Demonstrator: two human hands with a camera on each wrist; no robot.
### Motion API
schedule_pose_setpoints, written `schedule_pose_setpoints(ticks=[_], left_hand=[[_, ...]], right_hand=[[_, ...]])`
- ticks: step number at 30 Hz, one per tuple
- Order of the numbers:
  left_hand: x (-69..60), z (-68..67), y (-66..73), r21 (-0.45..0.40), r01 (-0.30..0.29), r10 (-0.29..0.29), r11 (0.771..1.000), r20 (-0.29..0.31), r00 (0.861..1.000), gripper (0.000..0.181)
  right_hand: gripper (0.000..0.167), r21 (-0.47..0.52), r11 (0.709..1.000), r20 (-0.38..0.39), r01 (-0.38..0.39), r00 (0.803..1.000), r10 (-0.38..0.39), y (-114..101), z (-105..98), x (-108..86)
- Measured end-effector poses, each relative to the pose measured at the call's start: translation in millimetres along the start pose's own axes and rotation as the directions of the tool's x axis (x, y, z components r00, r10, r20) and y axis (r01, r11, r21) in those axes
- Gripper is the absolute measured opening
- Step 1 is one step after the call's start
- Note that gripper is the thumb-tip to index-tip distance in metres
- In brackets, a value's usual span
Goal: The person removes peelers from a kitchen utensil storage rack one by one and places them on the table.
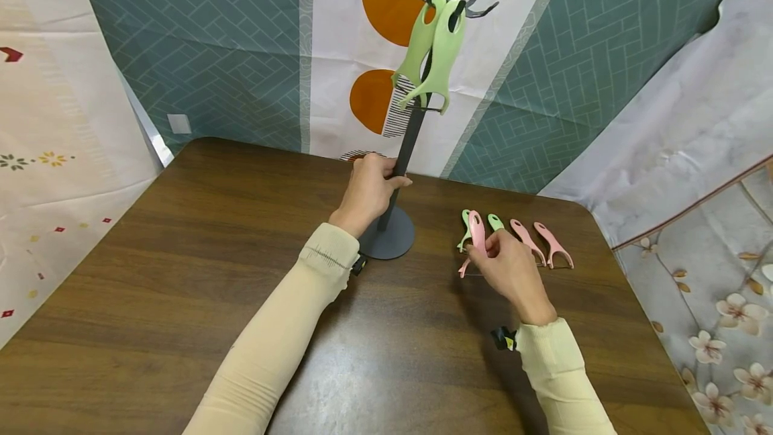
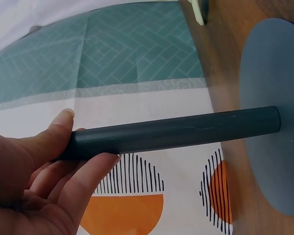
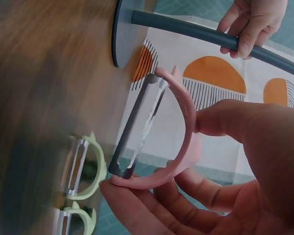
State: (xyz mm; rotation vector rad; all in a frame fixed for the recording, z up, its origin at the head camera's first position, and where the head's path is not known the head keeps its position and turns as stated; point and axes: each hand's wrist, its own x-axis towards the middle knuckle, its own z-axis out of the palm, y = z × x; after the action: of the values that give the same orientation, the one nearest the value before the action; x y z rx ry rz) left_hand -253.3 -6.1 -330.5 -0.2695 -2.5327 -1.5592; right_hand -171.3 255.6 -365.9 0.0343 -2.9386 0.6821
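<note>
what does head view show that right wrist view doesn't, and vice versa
Only the head view: the hooks, two green peelers hanging there and two pink peelers lying on the table.

Only the right wrist view: the slot in the blade of the held pink peeler.

Both: the left hand gripping the pole, the round base, the right hand holding that pink peeler, and two more green peelers on the table.
</note>
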Motion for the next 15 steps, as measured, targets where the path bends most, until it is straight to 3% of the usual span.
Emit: schedule_pose_setpoints(ticks=[15], left_hand=[[0.0, 2.2, -1.9, 0.061, -0.05, 0.053, 0.997, -0.052, 0.997, 0.034]], right_hand=[[0.026, -0.022, 1.0, 0.074, -0.018, 0.997, 0.02, 9.4, 7.2, -5.8]])
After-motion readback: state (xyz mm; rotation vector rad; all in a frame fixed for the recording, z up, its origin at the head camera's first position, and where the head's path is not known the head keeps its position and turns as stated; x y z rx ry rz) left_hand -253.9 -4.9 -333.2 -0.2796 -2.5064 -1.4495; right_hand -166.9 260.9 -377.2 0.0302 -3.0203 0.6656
